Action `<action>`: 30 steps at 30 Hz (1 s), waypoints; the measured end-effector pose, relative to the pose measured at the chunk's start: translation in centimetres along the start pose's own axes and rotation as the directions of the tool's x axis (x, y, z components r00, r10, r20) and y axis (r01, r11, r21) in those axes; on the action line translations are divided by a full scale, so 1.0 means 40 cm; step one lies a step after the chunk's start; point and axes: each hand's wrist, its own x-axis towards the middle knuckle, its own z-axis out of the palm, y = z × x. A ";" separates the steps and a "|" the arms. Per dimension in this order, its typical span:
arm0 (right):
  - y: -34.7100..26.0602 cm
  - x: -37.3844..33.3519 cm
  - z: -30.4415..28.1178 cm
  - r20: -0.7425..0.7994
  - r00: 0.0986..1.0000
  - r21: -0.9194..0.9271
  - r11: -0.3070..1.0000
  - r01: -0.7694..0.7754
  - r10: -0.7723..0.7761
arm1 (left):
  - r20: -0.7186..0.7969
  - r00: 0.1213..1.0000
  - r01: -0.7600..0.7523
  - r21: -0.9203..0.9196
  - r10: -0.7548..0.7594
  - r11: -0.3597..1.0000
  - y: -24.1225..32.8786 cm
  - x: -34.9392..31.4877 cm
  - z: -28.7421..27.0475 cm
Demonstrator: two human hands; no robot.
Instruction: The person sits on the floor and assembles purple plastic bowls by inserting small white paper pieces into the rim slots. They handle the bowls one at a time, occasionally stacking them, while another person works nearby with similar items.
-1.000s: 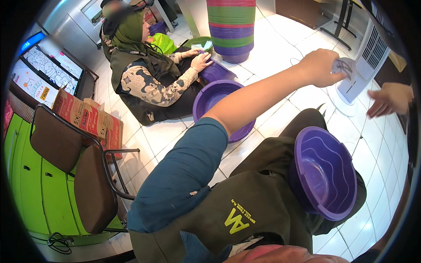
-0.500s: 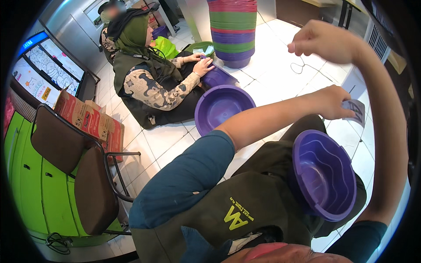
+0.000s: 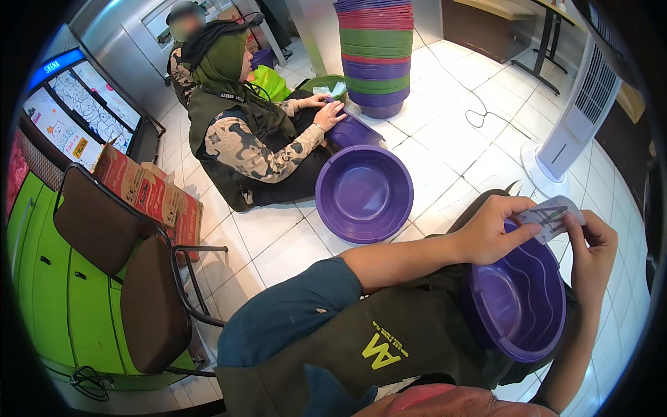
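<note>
A small pale sticker (image 3: pixel 551 214) is pinched by left hand (image 3: pixel 495 233) and right hand (image 3: pixel 590 250) above 1 glossy purple basin (image 3: pixel 517 306).

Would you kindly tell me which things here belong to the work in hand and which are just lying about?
In hand: left hand and right hand hold a small label over the purple basin on the lap.
Lying about: brown chair, cardboard box, white fan.
</note>
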 end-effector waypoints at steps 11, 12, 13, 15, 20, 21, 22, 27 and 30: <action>0.003 -0.068 -0.015 -0.044 0.999 -0.054 0.999 0.005 -0.007 | 0.063 0.997 0.049 -0.018 -0.047 0.999 0.009 -0.028 0.028; 0.007 -0.073 -0.014 -0.048 0.999 -0.042 0.999 0.018 -0.020 | 0.063 0.997 0.049 -0.007 -0.049 0.999 0.012 -0.030 0.027; 0.013 -0.079 -0.014 -0.054 0.998 -0.030 0.999 0.033 -0.034 | 0.075 0.995 0.059 0.008 -0.059 0.998 0.015 -0.031 0.026; 0.018 -0.089 -0.017 -0.052 0.997 -0.019 0.998 0.059 -0.060 | 0.099 0.992 0.077 0.037 -0.081 0.996 0.019 -0.032 0.023; 0.025 -0.103 -0.028 -0.030 0.991 0.001 0.992 0.128 -0.128 | 0.143 0.987 0.065 0.025 -0.068 0.998 0.012 -0.036 0.019; 0.029 -0.104 -0.026 -0.035 0.991 0.011 0.992 0.129 -0.129 | 0.156 0.984 0.079 0.015 -0.080 0.997 0.012 -0.036 0.018; 0.035 -0.106 -0.023 -0.039 0.991 0.020 0.992 0.128 -0.128 | 0.161 0.982 0.097 0.000 -0.096 0.995 0.015 -0.037 0.018; 0.042 -0.118 -0.021 -0.020 0.993 0.080 0.990 0.116 -0.115 | 0.186 0.973 0.143 -0.041 -0.133 0.989 0.034 -0.039 0.015; 0.038 -0.126 -0.024 -0.017 0.995 0.102 0.990 0.096 -0.095 | 0.189 0.981 0.045 0.039 -0.051 0.998 0.027 -0.044 0.017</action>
